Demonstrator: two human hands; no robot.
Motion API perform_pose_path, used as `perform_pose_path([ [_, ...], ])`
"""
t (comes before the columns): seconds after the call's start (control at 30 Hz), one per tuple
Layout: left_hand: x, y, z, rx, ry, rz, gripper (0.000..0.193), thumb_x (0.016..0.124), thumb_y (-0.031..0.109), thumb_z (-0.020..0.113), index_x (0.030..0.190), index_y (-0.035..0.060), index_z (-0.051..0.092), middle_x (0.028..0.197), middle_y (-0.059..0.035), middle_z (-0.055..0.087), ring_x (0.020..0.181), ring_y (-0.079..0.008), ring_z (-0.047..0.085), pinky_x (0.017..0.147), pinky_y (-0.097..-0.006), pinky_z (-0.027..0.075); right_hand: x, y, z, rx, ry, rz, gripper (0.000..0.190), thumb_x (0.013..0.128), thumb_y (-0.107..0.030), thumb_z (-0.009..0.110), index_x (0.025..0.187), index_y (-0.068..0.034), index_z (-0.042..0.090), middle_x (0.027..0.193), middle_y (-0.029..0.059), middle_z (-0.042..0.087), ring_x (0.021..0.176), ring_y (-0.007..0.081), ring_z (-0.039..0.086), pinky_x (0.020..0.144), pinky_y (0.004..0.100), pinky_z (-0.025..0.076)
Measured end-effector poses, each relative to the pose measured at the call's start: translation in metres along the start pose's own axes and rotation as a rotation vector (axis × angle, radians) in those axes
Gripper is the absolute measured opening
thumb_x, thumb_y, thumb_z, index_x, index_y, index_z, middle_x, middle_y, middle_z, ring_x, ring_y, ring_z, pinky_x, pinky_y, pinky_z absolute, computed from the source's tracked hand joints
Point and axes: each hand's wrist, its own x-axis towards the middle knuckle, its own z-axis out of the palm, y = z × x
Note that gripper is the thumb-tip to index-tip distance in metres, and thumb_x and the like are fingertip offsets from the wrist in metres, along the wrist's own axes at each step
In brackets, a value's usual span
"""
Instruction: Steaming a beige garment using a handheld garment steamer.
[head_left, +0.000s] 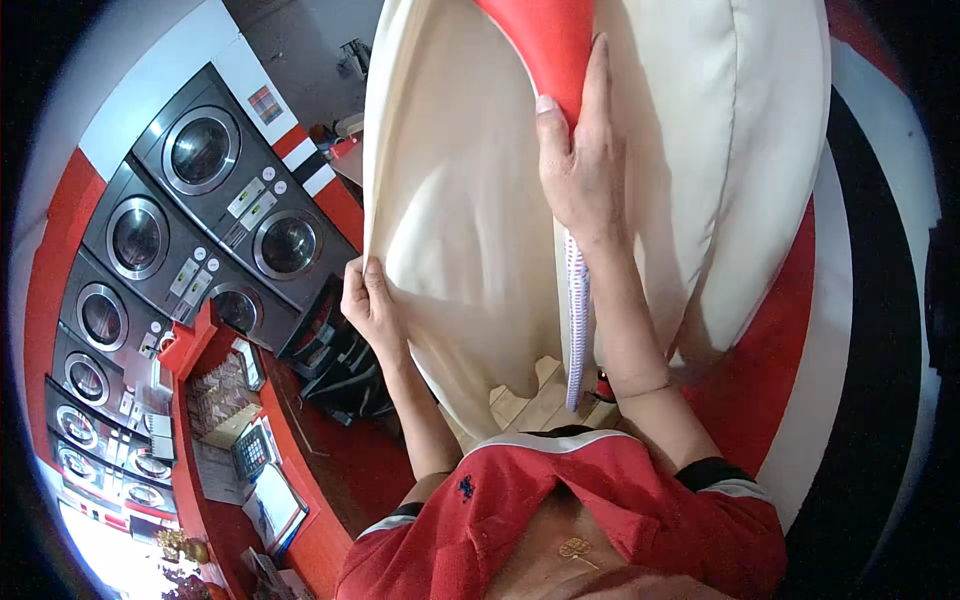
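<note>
A large cream cloth, perhaps a garment, hangs before me in broad folds and runs past the top of the view. My left hand pinches its left edge between thumb and fingers. My right hand is wrapped around a smooth red handle, which looks like part of a garment steamer. The top of that tool is cut off by the frame. Below the right wrist a ribbed white-and-purple hose hangs down in front of the cloth. Whether the handle touches the fabric I cannot tell.
Stacked front-loading laundry machines line the left wall. A red counter at my left holds a calculator and papers. Between counter and cloth stands a black chair. A striped wall curves along the right.
</note>
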Motion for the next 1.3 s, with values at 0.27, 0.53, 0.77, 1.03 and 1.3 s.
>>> perform_pose_path([
  [0.27,0.01,-0.005,-0.01,-0.191,-0.003,-0.106,0.026,0.099,0.018,0.051,0.078,0.0024,0.056,0.066,0.0034,0.045,0.063,-0.0062,0.036,0.06,-0.0192,0.032,-0.106,-0.042,-0.008,0.204,-0.534,0.075,0.071,0.088,-0.01,0.055,0.149,0.001,0.02,0.101,0.0248,0.059,0.062,0.0272,0.061,0.048,0.0313,0.051],
  [0.53,0.012,-0.008,-0.015,-0.151,-0.065,-0.096,0.028,0.099,0.019,0.05,0.075,0.0041,0.053,0.066,0.0045,0.043,0.062,-0.0053,0.033,0.06,-0.0185,0.03,-0.001,-0.013,0.009,0.071,-0.029,-0.13,0.072,0.088,-0.008,0.058,0.15,-0.004,0.021,0.092,0.02,0.06,0.061,0.0275,0.06,0.047,0.0345,0.05],
  [0.77,0.008,-0.01,-0.012,-0.164,-0.139,-0.094,0.028,0.099,0.022,0.051,0.076,0.005,0.053,0.067,0.0052,0.043,0.063,-0.0048,0.032,0.06,-0.0182,0.03,-0.054,-0.023,0.01,0.246,-0.273,0.024,0.075,0.088,-0.007,0.06,0.151,-0.006,0.021,0.09,0.0185,0.059,0.061,0.0267,0.058,0.051,0.0352,0.05],
  [1.03,0.01,-0.009,-0.007,-0.222,-0.089,-0.129,0.027,0.099,0.018,0.052,0.075,0.0046,0.052,0.068,0.0051,0.042,0.063,-0.005,0.032,0.06,-0.0178,0.03,-0.085,-0.03,0.003,0.296,-0.447,-0.052,0.074,0.088,-0.011,0.062,0.151,-0.008,0.023,0.084,0.0142,0.057,0.057,0.0208,0.054,0.046,0.0301,0.046],
  [1.3,0.011,-0.011,-0.007,-0.147,-0.178,-0.074,0.029,0.099,0.022,0.051,0.076,0.0044,0.051,0.067,0.0046,0.042,0.064,-0.0056,0.032,0.061,-0.0197,0.031,0.04,-0.009,0.001,0.259,-0.102,0.046,0.064,0.092,-0.002,0.05,0.147,0.008,0.018,0.132,0.0333,0.046,0.103,0.0373,0.06,0.083,0.0363,0.05],
])
